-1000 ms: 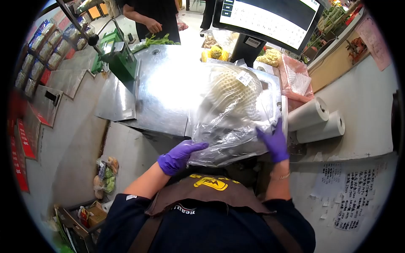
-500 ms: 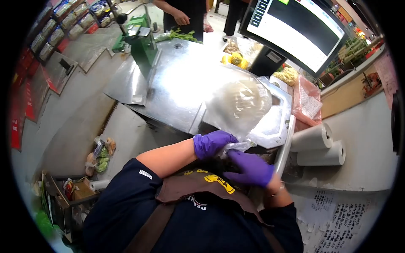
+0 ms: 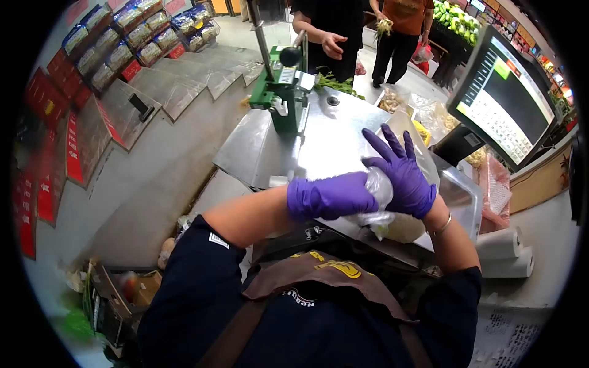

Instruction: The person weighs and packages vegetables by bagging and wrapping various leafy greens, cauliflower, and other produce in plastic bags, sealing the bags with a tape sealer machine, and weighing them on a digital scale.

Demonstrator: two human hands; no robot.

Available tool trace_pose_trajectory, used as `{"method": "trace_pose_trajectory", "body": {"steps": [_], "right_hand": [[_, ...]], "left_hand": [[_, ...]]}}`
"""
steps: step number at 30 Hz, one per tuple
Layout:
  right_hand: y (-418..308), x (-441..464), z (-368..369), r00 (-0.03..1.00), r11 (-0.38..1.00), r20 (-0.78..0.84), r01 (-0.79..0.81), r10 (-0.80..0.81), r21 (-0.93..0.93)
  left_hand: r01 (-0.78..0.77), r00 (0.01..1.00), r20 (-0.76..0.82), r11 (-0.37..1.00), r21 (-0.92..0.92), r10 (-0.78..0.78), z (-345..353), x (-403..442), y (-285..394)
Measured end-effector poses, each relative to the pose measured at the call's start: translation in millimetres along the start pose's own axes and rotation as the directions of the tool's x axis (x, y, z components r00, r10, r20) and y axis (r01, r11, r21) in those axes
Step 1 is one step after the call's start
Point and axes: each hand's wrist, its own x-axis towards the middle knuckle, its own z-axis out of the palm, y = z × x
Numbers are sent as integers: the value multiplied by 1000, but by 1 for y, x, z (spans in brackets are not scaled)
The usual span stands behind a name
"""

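In purple gloves, both my hands are over the steel counter, at a clear plastic bag (image 3: 405, 228) with pale contents. My left hand (image 3: 334, 195) is closed around the gathered plastic of the bag. Pressed against that bunched part from the other side is my right hand (image 3: 402, 175), its fingers stretched out and spread. Much of the bag is hidden beneath the right hand. To the far left of my hands, a green bench device (image 3: 283, 92) with a lever stands on the steel counter (image 3: 334, 138).
A monitor (image 3: 503, 92) rises at the right, with paper rolls (image 3: 506, 260) below it. Leafy greens (image 3: 337, 84) lie at the counter's far edge. Two people stand beyond; one hand (image 3: 333, 46) shows nearby. Stepped display shelves (image 3: 165, 92) run along the left.
The view has swung right. The bag has turned and come nearer, now partly under my right hand. My right hand has risen and spread its fingers; my left still grips the plastic.
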Motion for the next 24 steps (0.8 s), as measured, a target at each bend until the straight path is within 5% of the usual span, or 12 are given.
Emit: {"method": "trace_pose_trajectory", "body": {"steps": [5,7,12,15,17,18,19,20,21,22,23,24], "right_hand": [[25,60,41,975,873,-206,176,-89,455],[20,74,70,940,827,-339,168,29,536],[-14,122,126,831,733,-293,-187,473,654],[-12,164,143,794,942,-530,-153,296,297],[-10,190,148,797,833,-308,-391,519,392],[-5,204,160,755,794,-320,-412,572,447],[-3,214,170,711,752,-328,-427,622,501],[-6,223,169,711,739,-293,-461,639,491],[-9,234,167,709,726,-260,-495,655,478],[-5,244,178,761,772,-242,-476,602,422],[-9,252,180,746,734,-203,-497,634,463],[-15,260,180,730,693,-164,-518,664,501]], "left_hand": [[-32,998,-41,987,159,39,-68,-22,25],[62,996,-71,998,3,-61,-91,-13,15],[64,977,-215,972,227,-14,-143,3,-16],[-340,845,22,506,793,534,-190,22,-46],[-332,723,201,77,940,661,-229,30,-47],[-328,756,117,219,919,644,-234,22,-35],[-291,881,-121,724,626,458,-241,20,-36],[-286,900,-283,939,191,331,-249,20,-38],[-260,921,-361,920,-292,146,-258,18,-40],[-481,687,-246,681,552,684,-272,11,-38],[-326,432,260,-120,938,863,-285,3,-39],[-378,652,-172,514,770,738,-289,1,-48]]}}
